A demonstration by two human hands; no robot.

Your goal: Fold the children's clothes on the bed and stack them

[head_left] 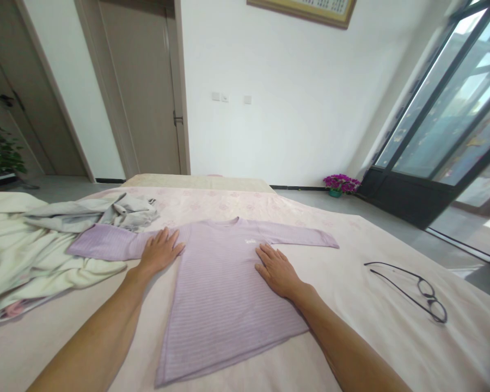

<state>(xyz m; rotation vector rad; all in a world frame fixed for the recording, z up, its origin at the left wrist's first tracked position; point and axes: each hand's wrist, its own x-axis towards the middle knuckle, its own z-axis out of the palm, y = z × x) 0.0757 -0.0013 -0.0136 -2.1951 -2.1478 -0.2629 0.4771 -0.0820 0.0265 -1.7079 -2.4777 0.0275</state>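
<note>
A lilac striped long-sleeved shirt (224, 288) lies spread flat on the pale pink bed cover (351, 337), its collar at the far side and its hem towards me. Both sleeves stretch outward. My left hand (161, 250) lies flat with fingers extended on the left sleeve, close to the shoulder. On the right side of the chest, just below a small white print, my right hand (275, 268) rests palm down, fingers stretched out. Neither hand grips the cloth. The left sleeve's end lies over a heap of other cloth.
Left of the shirt lie a crumpled cream blanket (53, 272) and a grey garment (102, 209). Black-framed glasses (428, 296) lie unfolded at the right. Beyond the cover's far edge are a wall, a door (141, 87) and a pot of purple flowers (341, 184).
</note>
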